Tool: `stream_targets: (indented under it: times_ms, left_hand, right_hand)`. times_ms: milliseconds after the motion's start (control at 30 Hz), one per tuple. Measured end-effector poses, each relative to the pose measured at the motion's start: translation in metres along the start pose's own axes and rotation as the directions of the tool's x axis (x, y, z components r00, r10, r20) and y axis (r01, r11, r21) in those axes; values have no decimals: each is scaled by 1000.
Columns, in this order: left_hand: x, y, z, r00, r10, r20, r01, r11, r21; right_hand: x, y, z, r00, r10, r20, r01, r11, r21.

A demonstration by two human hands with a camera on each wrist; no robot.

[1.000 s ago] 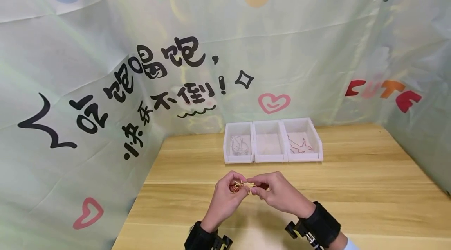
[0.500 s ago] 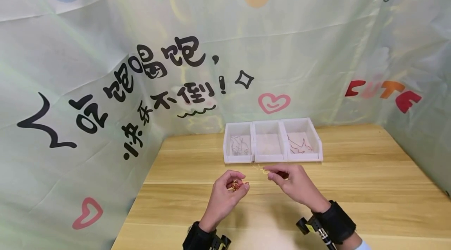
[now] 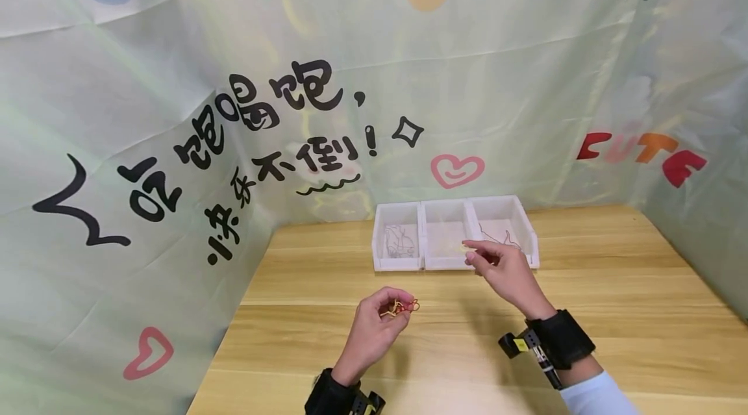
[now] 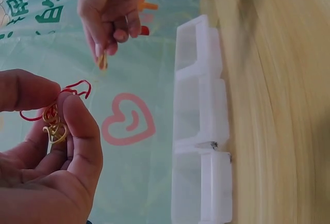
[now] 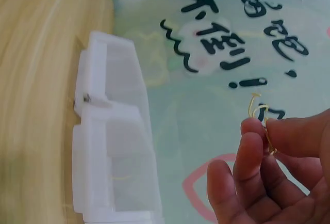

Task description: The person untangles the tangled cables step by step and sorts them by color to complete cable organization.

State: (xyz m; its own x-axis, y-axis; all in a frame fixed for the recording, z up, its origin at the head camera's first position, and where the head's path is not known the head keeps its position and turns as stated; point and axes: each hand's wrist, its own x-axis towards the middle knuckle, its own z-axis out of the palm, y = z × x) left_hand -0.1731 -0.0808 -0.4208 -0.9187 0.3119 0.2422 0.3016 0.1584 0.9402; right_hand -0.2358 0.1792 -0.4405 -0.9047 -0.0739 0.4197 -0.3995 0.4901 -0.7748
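Observation:
In the head view my left hand (image 3: 374,327) holds a small tangle of thin red and yellow wire-like pieces (image 3: 403,306) between thumb and fingers, low over the table. Seen from the left wrist, a red piece (image 4: 82,85) sticks out past the fingertips, with yellow loops (image 4: 55,131) below it. My right hand (image 3: 510,270) is raised in front of the three-part white bin (image 3: 450,264). Its thumb and fingers pinch a thin, bent yellow wire-like piece (image 5: 260,109). The right palm is hidden in the head view.
Pale wire-like pieces (image 3: 400,243) lie in the left compartment. Red ones (image 3: 508,238) lie in the right compartment, partly behind my right hand. The wooden table (image 3: 292,311) meets a printed cloth wall (image 3: 327,25) at the back and sides.
My hands have parted. The right hand has drawn a yellow piece from the tangle and moved it forward and right to the bin. The left hand stays nearly still with the rest.

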Motion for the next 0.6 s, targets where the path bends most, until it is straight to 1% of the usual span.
stream_targets:
  times_ms: [200, 300, 367, 433, 533, 600]
  left_hand:
    - [0, -1, 0, 1000, -9, 2, 9, 1000, 20]
    - [0, -1, 0, 1000, -9, 11, 8, 1000, 23]
    - [-1, -2, 1, 1000, -3, 23, 2, 1000, 20]
    - [-1, -2, 1, 999, 1, 35, -2, 1000, 13]
    - [-1, -2, 1, 999, 5, 42, -5, 1000, 9]
    - [0, -2, 1, 999, 4, 38, -4, 1000, 13]
  right_hand:
    - [21, 15, 3, 999, 23, -42, -23, 1000, -12]
    - [33, 24, 10, 996, 62, -57, -63, 998, -15]
    - [41, 31, 14, 996, 91, -23, -92, 995, -38]
    - [48, 38, 19, 992, 118, 38, -115, 990, -82]
    - [52, 45, 23, 981, 140, 134, -119, 981, -154]
    - [53, 46, 25, 977, 144, 157, -116, 977, -176]
